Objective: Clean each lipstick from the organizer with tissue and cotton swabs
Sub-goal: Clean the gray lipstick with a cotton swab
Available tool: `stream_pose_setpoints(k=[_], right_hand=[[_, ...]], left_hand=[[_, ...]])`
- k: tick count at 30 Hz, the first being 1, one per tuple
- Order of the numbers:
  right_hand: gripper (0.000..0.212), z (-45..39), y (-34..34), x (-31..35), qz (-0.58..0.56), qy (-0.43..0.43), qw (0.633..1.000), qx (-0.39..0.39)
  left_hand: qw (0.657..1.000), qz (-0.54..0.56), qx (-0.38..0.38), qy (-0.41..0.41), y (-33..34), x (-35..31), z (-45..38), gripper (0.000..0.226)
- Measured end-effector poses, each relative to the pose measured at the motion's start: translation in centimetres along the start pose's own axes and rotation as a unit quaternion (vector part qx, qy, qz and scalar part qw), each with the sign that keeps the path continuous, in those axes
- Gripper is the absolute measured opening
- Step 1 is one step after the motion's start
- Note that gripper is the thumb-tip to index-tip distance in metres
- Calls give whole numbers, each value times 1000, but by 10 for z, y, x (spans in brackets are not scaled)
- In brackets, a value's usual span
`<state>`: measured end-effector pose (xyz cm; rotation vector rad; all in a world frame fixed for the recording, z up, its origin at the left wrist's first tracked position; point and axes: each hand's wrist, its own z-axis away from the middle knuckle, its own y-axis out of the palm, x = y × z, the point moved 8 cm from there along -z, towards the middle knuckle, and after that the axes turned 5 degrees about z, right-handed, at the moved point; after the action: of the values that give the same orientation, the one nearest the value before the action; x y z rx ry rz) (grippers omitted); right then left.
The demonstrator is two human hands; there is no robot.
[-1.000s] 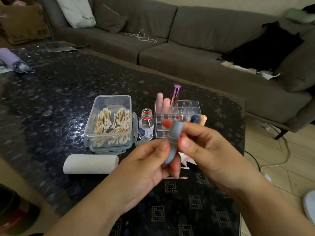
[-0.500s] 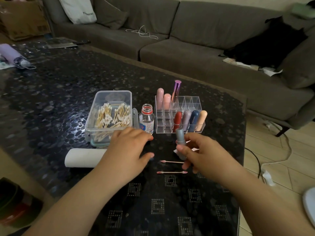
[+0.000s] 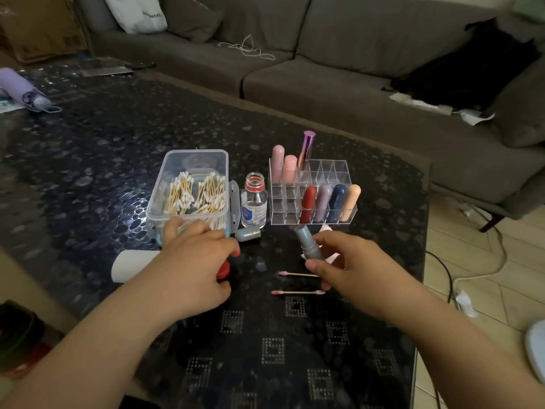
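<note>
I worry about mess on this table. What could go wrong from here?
The small bottle stands uncapped between the swab box and the organizer, close to the left hand; a nudge might spill it. The right hand holds the grey lipstick tilted and uncapped, so it might smear the table.

swab box (image 3: pixel 188 184) left, bottle (image 3: pixel 254 200) middle, organizer (image 3: pixel 312 191) right

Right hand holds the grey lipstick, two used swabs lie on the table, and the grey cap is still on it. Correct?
Not quite. In the head view the cap lies off, beside the bottle. The right hand does hold the lipstick, with both swabs on the table.
</note>
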<state>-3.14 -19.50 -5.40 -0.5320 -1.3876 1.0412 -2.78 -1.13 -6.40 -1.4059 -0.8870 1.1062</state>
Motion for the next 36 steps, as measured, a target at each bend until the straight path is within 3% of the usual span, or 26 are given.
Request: stream_pose_setpoints(k=[4, 11, 19, 28, 33, 36], right_hand=[[19, 0, 5, 11, -5, -29, 1000, 1], [26, -3, 14, 20, 2, -40, 999, 11], [19, -2, 9, 20, 0, -47, 999, -9], [25, 4, -2, 1, 17, -27, 999, -11], [33, 5, -6, -3, 25, -14, 999, -25], [31, 2, -11, -5, 25, 1, 998, -50]], left_hand=[[1000, -15, -15, -22, 4, 9, -3, 34], [999, -22, -24, -25, 11, 8, -7, 26], [988, 2, -152, -23, -5, -11, -21, 43], [992, 10, -122, -38, 14, -16, -33, 35], [983, 127, -135, -11, 9, -22, -27, 37], [932, 333, -140, 12, -2, -21, -21, 34]])
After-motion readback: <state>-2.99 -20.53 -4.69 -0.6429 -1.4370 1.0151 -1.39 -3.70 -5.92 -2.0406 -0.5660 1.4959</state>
